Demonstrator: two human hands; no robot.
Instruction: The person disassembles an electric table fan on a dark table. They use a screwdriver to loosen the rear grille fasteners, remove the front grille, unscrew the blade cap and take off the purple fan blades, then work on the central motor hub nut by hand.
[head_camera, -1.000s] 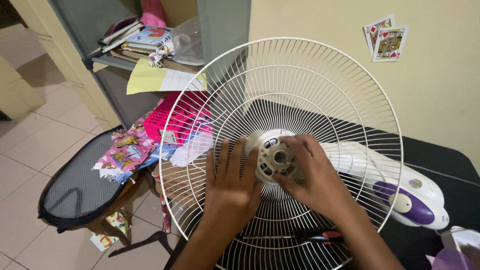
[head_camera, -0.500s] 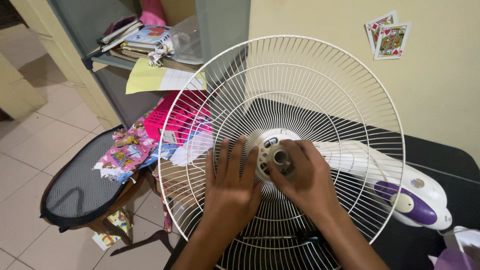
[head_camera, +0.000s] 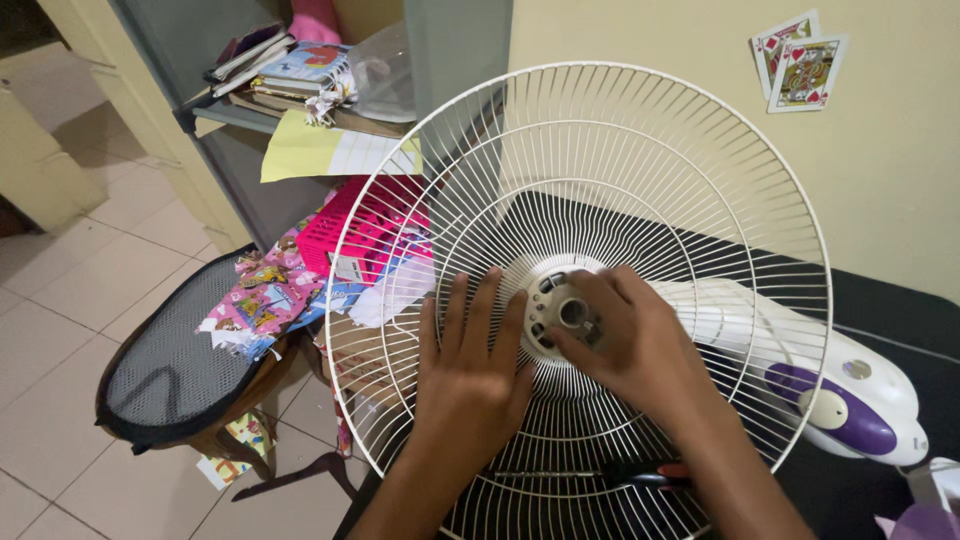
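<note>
Hands on fan grille (head_camera: 590, 210) at its hub (head_camera: 562, 312).

Left hand (head_camera: 470, 375) lies flat on the white wire grille just left of the grey hub, fingers (head_camera: 482, 305) spread wide and holding nothing. Right hand (head_camera: 640, 345) rests over the hub, fingers curled narrow around its right edge and touching it. The grille stands tilted over the white and purple fan body (head_camera: 830, 395) on the black tabletop (head_camera: 900, 310). A screwdriver (head_camera: 640, 475) lies beneath the grille, near the wrists.
</note>
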